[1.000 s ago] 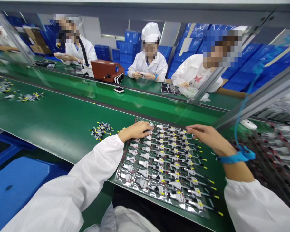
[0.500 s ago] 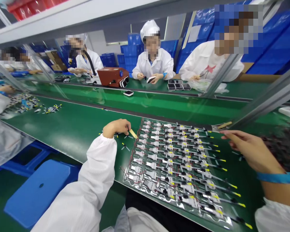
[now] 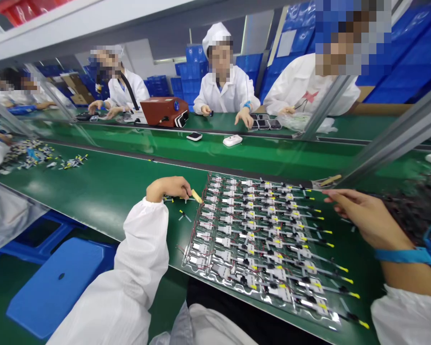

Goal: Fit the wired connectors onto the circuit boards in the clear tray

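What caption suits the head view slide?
Left hand holds a pale stick beside a tray of wired modules, right hand near.

Left hand pinches a pale stick beside a wired-module tray; right hand hovers opposite.

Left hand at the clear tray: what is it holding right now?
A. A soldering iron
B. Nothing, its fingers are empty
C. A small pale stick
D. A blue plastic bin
C. The left hand grips a small pale stick that pokes out past its fingertips, beside the edge of the clear tray.
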`<state>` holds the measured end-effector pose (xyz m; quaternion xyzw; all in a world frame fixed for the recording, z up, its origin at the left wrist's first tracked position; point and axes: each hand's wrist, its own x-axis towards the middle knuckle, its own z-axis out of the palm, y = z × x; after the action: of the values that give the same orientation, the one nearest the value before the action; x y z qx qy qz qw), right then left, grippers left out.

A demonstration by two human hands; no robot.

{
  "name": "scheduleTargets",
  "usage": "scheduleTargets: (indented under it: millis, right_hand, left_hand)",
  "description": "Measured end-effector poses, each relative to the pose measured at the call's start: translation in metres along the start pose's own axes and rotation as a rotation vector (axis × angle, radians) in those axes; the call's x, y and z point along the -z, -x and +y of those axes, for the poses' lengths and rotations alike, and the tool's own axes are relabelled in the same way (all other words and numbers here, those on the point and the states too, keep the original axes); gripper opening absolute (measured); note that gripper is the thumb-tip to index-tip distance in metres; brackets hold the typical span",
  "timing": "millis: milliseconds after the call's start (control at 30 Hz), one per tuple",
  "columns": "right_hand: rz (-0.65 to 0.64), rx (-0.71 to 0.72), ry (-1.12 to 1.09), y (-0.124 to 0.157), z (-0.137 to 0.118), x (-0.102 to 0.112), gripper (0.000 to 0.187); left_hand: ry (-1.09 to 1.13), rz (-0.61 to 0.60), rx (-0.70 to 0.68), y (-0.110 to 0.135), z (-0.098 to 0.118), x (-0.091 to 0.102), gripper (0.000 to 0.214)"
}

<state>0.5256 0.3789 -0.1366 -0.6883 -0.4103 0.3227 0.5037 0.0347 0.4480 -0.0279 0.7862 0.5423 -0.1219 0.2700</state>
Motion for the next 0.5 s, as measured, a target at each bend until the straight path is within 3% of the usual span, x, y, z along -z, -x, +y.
scheduleTargets:
  millis: [133,233,300,400,500]
  right_hand:
    - [0.014,0.038,-0.04,0.009,-0.021,0.002,0.051]
    - [-0.017,0.187,0.042,0.026,-0.058,0.002,0.054]
    - [-0.143,0.337,0.185,0.042,-0.087,-0.005,0.052]
    - [-0.465,0.567,0.318,0.063,-0.124,-0.028,0.04]
    - [-0.629,0.692,0.369,0.076,-0.14,-0.06,0.031]
  left_hand:
    - [0.227,0.106,-0.283,0.009,0.004,0.009,0.035]
    - [0.502,0.203,-0.415,0.001,0.03,-0.001,0.033]
    - [0.713,0.213,-0.461,-0.009,0.057,-0.015,0.032]
    - [0.934,0.174,-0.415,-0.023,0.097,-0.04,0.036]
    - [1.13,0.157,-0.356,-0.03,0.126,-0.056,0.038]
